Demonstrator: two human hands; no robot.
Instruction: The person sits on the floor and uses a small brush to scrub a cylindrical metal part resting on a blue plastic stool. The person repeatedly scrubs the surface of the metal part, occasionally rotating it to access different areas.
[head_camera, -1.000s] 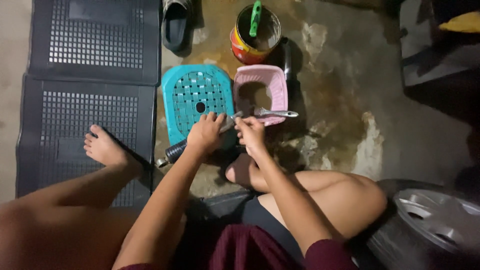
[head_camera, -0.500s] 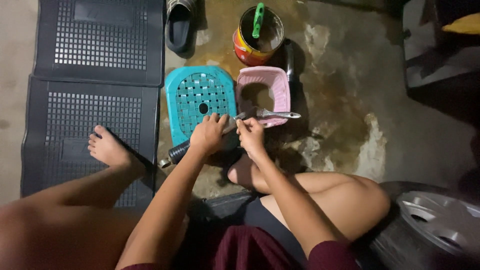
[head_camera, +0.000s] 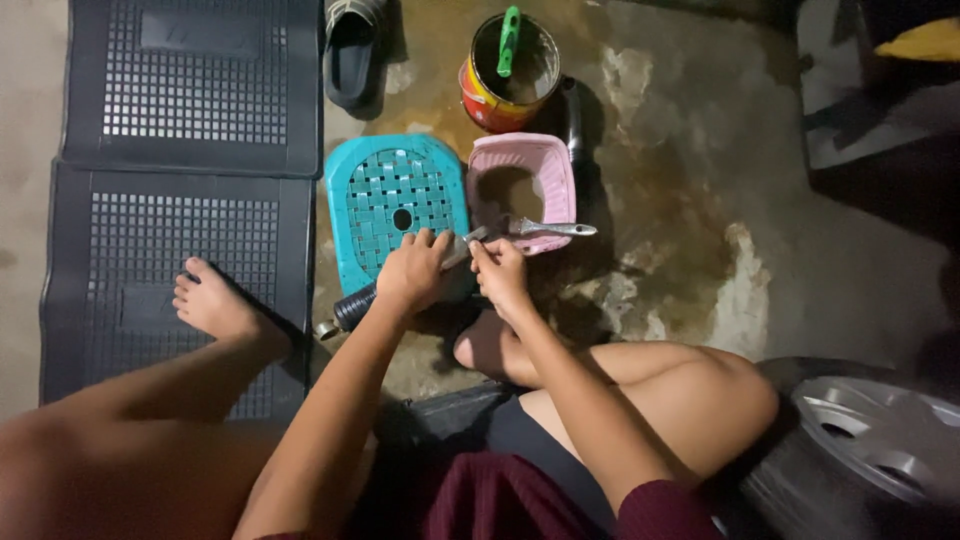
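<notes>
Seen from the head camera, the left hand (head_camera: 412, 268) is wrapped tight around a dark ribbed rod (head_camera: 362, 303) with a metal front end, which runs slantwise from the floor near the left foot (head_camera: 215, 305) up toward the teal stool (head_camera: 392, 205). The right hand (head_camera: 500, 275) closes its fingers on the handle end of a silver wrench (head_camera: 535, 229), whose shiny shaft lies nearly level and reaches right over the front edge of the small pink basket (head_camera: 528, 190). The two hands sit just beside each other, at the near edge of the stool and basket. The stool and basket stand touching side by side on a stained concrete floor (head_camera: 690, 200). Behind them stands a red and yellow paint can (head_camera: 500, 95) with a green-handled tool (head_camera: 509, 40) inside, and a dark sandal (head_camera: 350, 55) lies near. Black rubber mats (head_camera: 190, 160) cover the floor on the left. A wheel cover (head_camera: 880, 430) lies at the lower right, well apart. Bare floor opens to the right of the basket.
</notes>
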